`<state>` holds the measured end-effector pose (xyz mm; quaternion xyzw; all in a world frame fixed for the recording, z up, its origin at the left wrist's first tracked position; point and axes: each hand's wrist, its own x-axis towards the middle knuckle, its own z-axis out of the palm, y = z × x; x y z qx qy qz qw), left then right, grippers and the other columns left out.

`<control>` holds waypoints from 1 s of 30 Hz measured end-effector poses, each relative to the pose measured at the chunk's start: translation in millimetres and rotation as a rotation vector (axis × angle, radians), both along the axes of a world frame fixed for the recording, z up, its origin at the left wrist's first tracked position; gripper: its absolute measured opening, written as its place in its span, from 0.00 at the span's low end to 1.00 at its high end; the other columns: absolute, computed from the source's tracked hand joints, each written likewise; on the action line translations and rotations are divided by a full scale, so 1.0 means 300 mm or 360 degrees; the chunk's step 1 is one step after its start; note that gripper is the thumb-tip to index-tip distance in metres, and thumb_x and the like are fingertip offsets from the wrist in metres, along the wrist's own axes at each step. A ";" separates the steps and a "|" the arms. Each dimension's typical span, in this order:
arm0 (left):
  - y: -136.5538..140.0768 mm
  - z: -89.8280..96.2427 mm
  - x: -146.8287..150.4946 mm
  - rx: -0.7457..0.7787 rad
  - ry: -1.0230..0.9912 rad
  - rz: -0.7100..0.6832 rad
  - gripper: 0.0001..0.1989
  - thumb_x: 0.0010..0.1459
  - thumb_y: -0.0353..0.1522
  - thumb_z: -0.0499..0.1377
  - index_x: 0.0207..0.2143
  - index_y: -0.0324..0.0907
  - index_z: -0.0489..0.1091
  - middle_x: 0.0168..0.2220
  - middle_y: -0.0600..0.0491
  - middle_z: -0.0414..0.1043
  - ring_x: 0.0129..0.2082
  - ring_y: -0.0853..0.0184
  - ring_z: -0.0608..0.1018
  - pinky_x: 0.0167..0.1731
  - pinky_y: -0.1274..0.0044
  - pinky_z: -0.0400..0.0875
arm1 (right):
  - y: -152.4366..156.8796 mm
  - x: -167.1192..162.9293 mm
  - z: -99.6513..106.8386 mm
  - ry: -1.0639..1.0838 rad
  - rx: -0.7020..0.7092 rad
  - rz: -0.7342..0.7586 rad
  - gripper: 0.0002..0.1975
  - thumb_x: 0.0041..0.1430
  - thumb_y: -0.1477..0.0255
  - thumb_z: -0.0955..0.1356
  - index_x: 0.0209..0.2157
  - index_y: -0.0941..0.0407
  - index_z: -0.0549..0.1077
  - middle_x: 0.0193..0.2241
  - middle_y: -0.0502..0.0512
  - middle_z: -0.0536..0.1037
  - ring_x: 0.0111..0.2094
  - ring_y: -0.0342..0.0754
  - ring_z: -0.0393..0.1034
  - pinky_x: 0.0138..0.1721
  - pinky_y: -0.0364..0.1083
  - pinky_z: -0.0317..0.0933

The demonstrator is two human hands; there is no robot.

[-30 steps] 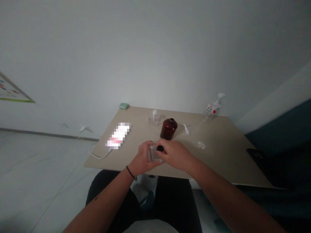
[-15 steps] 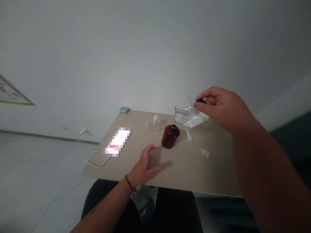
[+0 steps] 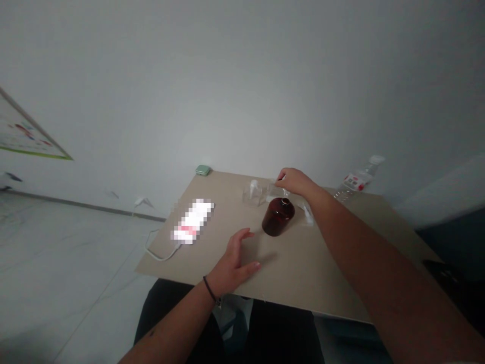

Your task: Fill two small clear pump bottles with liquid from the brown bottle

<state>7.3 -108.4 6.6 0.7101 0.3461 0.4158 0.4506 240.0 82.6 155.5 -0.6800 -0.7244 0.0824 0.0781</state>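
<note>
Lowered from mid-air, the right hand [image 3: 294, 182] now sets the clear bottle [image 3: 273, 191] on the table [image 3: 303, 263] behind the dark red bottle [image 3: 278, 216], fingers pinching its top, while the left hand [image 3: 235, 260] rests spread open.

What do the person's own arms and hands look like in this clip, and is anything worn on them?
Both forearms are bare, with no sleeves and no gloves in view. The left hand has a thin dark band around its wrist, and a small dark mark shows further down that forearm. The right hand shows no ring, watch or band that can be made out; its forearm is likewise uncovered.
</note>
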 end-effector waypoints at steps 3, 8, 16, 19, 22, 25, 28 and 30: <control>-0.001 0.007 0.000 -0.0010 0.0003 0.0008 0.38 0.61 0.41 0.62 0.66 0.52 0.44 0.64 0.43 0.55 0.65 0.49 0.60 0.65 0.49 0.53 | 0.007 -0.010 -0.036 0.0031 -0.0153 0.0016 0.08 0.52 0.74 0.70 0.35 0.60 0.79 0.27 0.58 0.80 0.26 0.46 0.71 0.29 0.43 0.59; -0.002 0.018 -0.003 -0.0037 0.0003 0.0018 0.38 0.61 0.40 0.62 0.65 0.52 0.44 0.63 0.44 0.56 0.64 0.49 0.61 0.65 0.49 0.53 | 0.021 -0.011 -0.071 0.0072 -0.0264 0.0045 0.07 0.50 0.75 0.70 0.33 0.59 0.79 0.22 0.54 0.78 0.20 0.43 0.67 0.24 0.42 0.57; -0.001 0.010 -0.003 0.0006 0.0047 0.0007 0.36 0.62 0.41 0.61 0.65 0.50 0.45 0.63 0.43 0.56 0.65 0.51 0.61 0.65 0.50 0.53 | 0.020 0.020 -0.110 0.0066 -0.0257 0.0037 0.03 0.49 0.75 0.70 0.24 0.59 0.77 0.18 0.53 0.74 0.21 0.44 0.66 0.25 0.43 0.54; -0.003 0.013 -0.003 0.0001 0.0065 0.0010 0.36 0.62 0.41 0.61 0.65 0.49 0.45 0.63 0.42 0.56 0.65 0.51 0.61 0.65 0.51 0.52 | -0.003 0.049 -0.124 0.0102 -0.0194 0.0003 0.03 0.49 0.75 0.71 0.27 0.59 0.78 0.19 0.52 0.75 0.23 0.44 0.67 0.27 0.43 0.55; -0.004 0.018 -0.003 0.0005 0.0065 0.0015 0.37 0.62 0.42 0.61 0.66 0.49 0.45 0.63 0.42 0.56 0.64 0.51 0.62 0.65 0.51 0.54 | -0.035 0.081 -0.158 0.0159 -0.0065 -0.0071 0.11 0.52 0.72 0.71 0.38 0.59 0.78 0.28 0.54 0.79 0.29 0.46 0.70 0.31 0.43 0.58; -0.006 0.020 -0.003 0.0016 0.0079 0.0025 0.36 0.62 0.42 0.61 0.65 0.49 0.46 0.63 0.42 0.56 0.64 0.51 0.61 0.65 0.52 0.53 | -0.065 0.097 -0.218 0.0428 0.0178 -0.0180 0.13 0.51 0.67 0.73 0.38 0.58 0.78 0.38 0.59 0.79 0.40 0.51 0.72 0.41 0.46 0.63; -0.006 0.017 -0.003 0.0028 0.0102 0.0034 0.35 0.62 0.42 0.60 0.65 0.48 0.47 0.63 0.42 0.56 0.65 0.51 0.60 0.65 0.52 0.53 | -0.081 0.093 -0.290 0.0857 0.0326 -0.0320 0.13 0.49 0.67 0.74 0.37 0.58 0.77 0.43 0.61 0.79 0.45 0.54 0.73 0.46 0.48 0.64; -0.005 0.015 -0.004 0.0034 0.0109 0.0040 0.35 0.63 0.42 0.60 0.65 0.48 0.47 0.64 0.42 0.55 0.65 0.51 0.60 0.65 0.52 0.53 | -0.085 0.085 -0.331 0.0988 0.0326 -0.0368 0.15 0.52 0.66 0.71 0.41 0.58 0.76 0.42 0.60 0.80 0.44 0.53 0.74 0.45 0.48 0.65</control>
